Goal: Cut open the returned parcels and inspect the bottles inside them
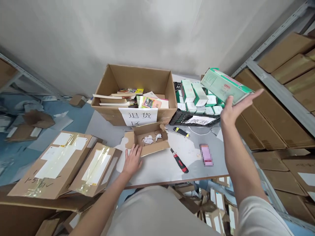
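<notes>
At the right, my right hand (pixel 233 107) supports a green and white carton (pixel 222 86) at its near end, thumb on the front and fingers stretched along the underside. The carton is tilted over the right part of a black plastic crate (pixel 176 119), which holds several smaller green and white boxes (pixel 187 91). My left hand (pixel 133 160) lies with fingers apart at the near left corner of a small opened cardboard box (pixel 155 151), touching its edge. Crumpled white paper (pixel 148 140) sits inside that box.
A large open carton (pixel 135 73) of books stands behind. On the table (pixel 152 170) lie a red-black utility knife (pixel 179 161), blade out, a yellow-black cutter (pixel 181 131) and a blurred pink item (pixel 206 154). Taped parcels (pixel 56 164) are left; shelving (pixel 270 78) rises right.
</notes>
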`<state>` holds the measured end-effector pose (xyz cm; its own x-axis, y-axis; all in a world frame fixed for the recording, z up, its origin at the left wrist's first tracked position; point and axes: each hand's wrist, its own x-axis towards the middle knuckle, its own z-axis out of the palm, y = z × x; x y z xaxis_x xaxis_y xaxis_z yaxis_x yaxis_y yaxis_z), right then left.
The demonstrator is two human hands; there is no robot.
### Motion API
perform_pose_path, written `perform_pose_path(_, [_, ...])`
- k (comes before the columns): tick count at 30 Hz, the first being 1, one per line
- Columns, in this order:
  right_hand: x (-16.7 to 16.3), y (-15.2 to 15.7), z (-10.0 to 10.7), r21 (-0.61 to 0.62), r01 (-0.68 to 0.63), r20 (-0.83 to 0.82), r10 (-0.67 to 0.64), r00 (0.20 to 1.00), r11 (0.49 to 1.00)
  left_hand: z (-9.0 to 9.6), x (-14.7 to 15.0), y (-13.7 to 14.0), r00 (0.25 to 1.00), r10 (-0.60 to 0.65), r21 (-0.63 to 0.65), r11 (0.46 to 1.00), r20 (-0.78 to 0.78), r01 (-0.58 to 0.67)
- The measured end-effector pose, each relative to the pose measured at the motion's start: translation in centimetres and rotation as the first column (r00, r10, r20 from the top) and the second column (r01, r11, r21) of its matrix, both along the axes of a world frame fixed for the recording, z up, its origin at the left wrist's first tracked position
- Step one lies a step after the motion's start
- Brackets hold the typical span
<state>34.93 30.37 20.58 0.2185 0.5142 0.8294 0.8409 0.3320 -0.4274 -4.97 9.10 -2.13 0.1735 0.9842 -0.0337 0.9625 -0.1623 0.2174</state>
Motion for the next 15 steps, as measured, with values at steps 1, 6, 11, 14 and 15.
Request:
perform_pose_path(1, [0.2, 3.2, -1.1, -0.028, 0.065, -0.020, -0.065, 0.998, 0.998, 0.0, 0.0, 0.0, 1.000, 0.005, 0.001, 1.000, -0.010, -0.005])
perform_pose_path(6, [-0.4, 11.8, -8.0, -0.297, 0.219, -0.058, -0.247, 0.967, 0.929, -0.4, -0.1, -0.1, 0.999, 0.015, 0.025, 1.000, -0.040, -0.014])
perform_pose_path(11, [-0.9, 11.4, -11.1, -0.415, 0.249, 0.012, -0.269, 0.963, 0.875, -0.4, -0.4, -0.5, 0.998, 0.006, 0.012, 1.000, -0.059, -0.005])
perform_pose_path(14, [-0.9, 11.3, -10.8, -0.439, 0.272, 0.024, -0.292, 0.956, 0.856, -0.4, -0.4, -0.5, 0.998, -0.001, 0.020, 1.000, -0.056, 0.002])
perform_pose_path(15, [-0.8, 11.3, -10.5, -0.449, 0.268, 0.015, -0.293, 0.956, 0.852, -0.4, -0.4, -0.3, 0.999, -0.003, 0.028, 1.000, -0.051, 0.004])
